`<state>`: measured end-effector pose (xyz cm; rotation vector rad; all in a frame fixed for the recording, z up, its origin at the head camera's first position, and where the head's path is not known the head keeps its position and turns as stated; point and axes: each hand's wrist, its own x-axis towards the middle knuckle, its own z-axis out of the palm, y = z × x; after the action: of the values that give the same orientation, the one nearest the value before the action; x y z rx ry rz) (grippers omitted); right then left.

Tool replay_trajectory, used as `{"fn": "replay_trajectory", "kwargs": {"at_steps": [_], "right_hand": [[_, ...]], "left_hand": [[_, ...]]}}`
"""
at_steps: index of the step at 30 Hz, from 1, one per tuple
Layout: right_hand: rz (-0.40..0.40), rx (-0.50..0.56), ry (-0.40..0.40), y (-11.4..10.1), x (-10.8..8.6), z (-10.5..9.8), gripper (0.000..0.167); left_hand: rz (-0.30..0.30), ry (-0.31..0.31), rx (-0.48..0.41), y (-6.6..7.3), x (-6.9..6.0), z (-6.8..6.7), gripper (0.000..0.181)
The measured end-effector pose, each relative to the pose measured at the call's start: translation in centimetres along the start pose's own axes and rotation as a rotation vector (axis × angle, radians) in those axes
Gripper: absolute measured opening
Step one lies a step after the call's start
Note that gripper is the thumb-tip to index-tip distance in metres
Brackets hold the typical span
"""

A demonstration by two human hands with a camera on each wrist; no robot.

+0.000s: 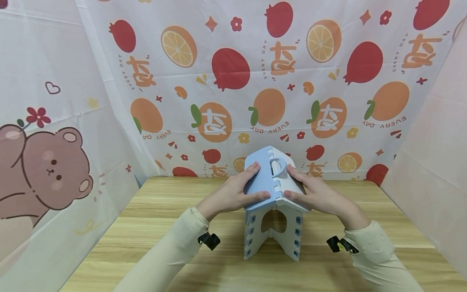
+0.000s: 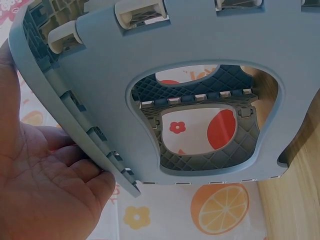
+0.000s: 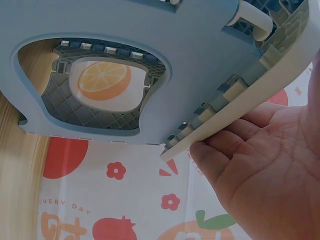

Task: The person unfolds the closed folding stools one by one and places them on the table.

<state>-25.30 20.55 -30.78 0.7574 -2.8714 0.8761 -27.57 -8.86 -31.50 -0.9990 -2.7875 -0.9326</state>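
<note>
A toy plastic house stands upright on the table, its roof made of a light blue panel point(image 1: 262, 180) and a white panel point(image 1: 286, 183) that meet along a ridge. A blue loop handle point(image 1: 283, 165) sticks up at that ridge. My left hand point(image 1: 231, 195) rests on the blue panel with thumb and fingers extended. On the white panel lies my right hand point(image 1: 319, 195), fingers spread in the same way. Below, the pale front wall point(image 1: 257, 233) has an arched opening. Both wrist views show blue side walls point(image 2: 100, 65) point(image 3: 195, 30) with large openings, the palms flat beside the roof panels.
The wood-grain table point(image 1: 168, 227) spreads around the house. Behind it hangs a white cloth point(image 1: 251, 36) printed with fruit, and a side cloth with a bear point(image 1: 54, 170) closes off the left. Small black wrist devices point(image 1: 209, 241) sit at both sleeves.
</note>
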Motion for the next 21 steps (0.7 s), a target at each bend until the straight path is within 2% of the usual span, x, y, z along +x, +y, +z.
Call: {"fn": "replay_trajectory", "kwargs": {"at_steps": [12, 18, 21], "right_hand": [[-0.008, -0.015, -0.001, -0.04, -0.07, -0.09, 0.093], [0.020, -0.034, 0.005, -0.14, -0.16, -0.08, 0.096], [0.033, -0.054, 0.006, -0.35, -0.24, -0.14, 0.098]], "left_hand": [[0.004, 0.003, 0.002, 0.10, -0.09, -0.06, 0.102], [0.000, 0.009, 0.014, 0.27, -0.14, -0.08, 0.100], [-0.023, 0.015, 0.014, 0.54, -0.15, -0.13, 0.099]]}}
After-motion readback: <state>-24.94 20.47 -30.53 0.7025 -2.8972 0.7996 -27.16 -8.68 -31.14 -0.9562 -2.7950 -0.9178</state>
